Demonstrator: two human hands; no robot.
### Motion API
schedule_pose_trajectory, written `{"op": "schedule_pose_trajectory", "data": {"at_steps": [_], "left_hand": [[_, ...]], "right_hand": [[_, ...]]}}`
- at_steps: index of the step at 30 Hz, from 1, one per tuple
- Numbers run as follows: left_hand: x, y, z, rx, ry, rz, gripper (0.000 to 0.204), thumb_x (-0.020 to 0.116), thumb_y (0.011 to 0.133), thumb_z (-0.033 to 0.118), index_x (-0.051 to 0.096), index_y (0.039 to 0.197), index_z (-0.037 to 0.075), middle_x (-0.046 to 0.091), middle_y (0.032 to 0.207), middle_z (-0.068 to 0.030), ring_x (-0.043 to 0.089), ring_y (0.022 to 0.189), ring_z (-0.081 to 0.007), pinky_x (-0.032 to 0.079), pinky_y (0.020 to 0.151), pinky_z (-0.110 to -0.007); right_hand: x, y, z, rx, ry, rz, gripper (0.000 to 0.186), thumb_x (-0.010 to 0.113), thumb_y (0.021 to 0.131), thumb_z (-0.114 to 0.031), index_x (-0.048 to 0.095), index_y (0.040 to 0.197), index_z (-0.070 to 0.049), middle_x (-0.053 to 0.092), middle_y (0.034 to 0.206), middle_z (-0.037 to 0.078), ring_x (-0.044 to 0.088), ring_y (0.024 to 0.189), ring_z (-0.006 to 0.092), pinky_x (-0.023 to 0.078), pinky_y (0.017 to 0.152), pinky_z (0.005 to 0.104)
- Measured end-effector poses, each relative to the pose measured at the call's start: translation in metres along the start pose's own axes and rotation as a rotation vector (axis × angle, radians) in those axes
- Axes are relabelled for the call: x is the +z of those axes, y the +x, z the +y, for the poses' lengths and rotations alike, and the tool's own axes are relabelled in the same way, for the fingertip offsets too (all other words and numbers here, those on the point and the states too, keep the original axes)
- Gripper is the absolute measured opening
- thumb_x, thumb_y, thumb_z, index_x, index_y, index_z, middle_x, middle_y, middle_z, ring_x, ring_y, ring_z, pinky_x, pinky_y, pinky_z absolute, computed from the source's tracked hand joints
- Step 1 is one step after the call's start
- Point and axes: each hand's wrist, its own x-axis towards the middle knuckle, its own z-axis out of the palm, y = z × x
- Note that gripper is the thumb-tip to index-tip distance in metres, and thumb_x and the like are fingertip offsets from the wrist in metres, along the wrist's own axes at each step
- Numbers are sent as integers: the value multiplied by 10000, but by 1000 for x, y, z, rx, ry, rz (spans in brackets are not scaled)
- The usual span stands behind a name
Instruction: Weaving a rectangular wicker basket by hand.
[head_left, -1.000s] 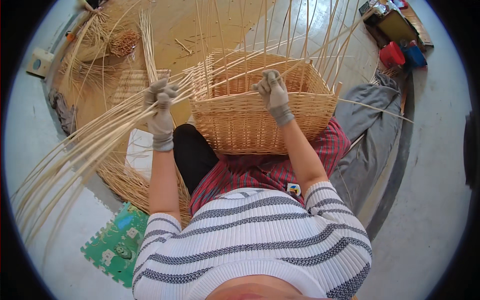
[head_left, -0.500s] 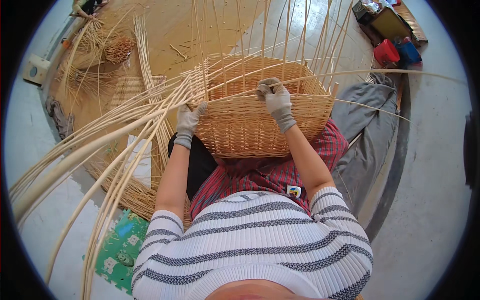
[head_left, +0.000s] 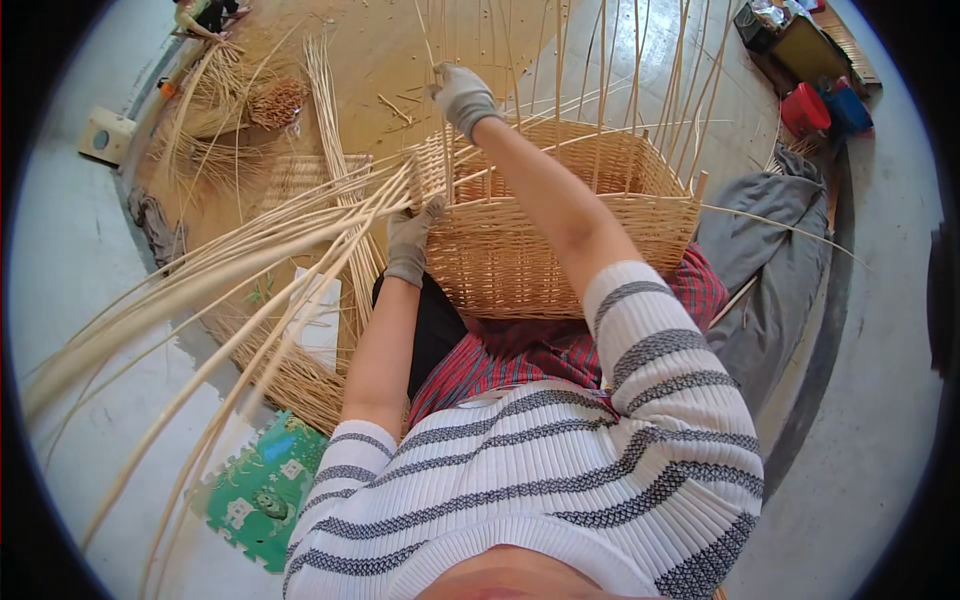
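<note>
A woven wicker basket (head_left: 560, 255) rests on my lap, with tall upright rods (head_left: 600, 80) rising from its rim. My left hand (head_left: 410, 238), in a grey glove, grips the basket's near left corner, where a spray of long pale rods (head_left: 250, 260) fans out toward the lower left. My right hand (head_left: 462, 98), also gloved, is raised above the basket's far left part, its fingers closed round one of the upright rods. My right forearm crosses over the basket and hides part of its inside.
Loose reed bundles (head_left: 270, 105) and a woven mat (head_left: 295, 180) lie on the floor to the left. A person (head_left: 205, 18) works at the top left. A green foam mat (head_left: 255, 490), grey cloth (head_left: 760, 260) and a red container (head_left: 805, 110) by a blue one are also there.
My right hand has left the near rim, swinging up and leftward to an upright rod. My left hand moved rightward onto the basket's corner and stayed there. The long rods at left have shifted.
</note>
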Motion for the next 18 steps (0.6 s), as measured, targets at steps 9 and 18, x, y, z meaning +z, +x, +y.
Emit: {"op": "schedule_pose_trajectory", "data": {"at_steps": [9, 18], "left_hand": [[0, 14, -16, -182, -75, 85, 313, 857, 834, 117, 678, 1088, 80, 681, 975, -60, 622, 782, -152, 497, 590, -321], [-20, -11, -48, -31, -434, -25, 720, 868, 860, 208, 540, 1462, -11, 540, 1498, -136, 491, 1373, -257, 375, 1159, -412]], "right_hand": [[54, 59, 34, 312, 33, 426, 479, 589, 1045, -383, 526, 1465, -163, 718, 1144, 129, 721, 986, 281, 570, 833, 370], [-4, -86, -12, -527, 858, 701, 390, 497, 957, 94, 620, 1296, -56, 725, 1169, 72, 645, 996, 132, 516, 836, 252]]}}
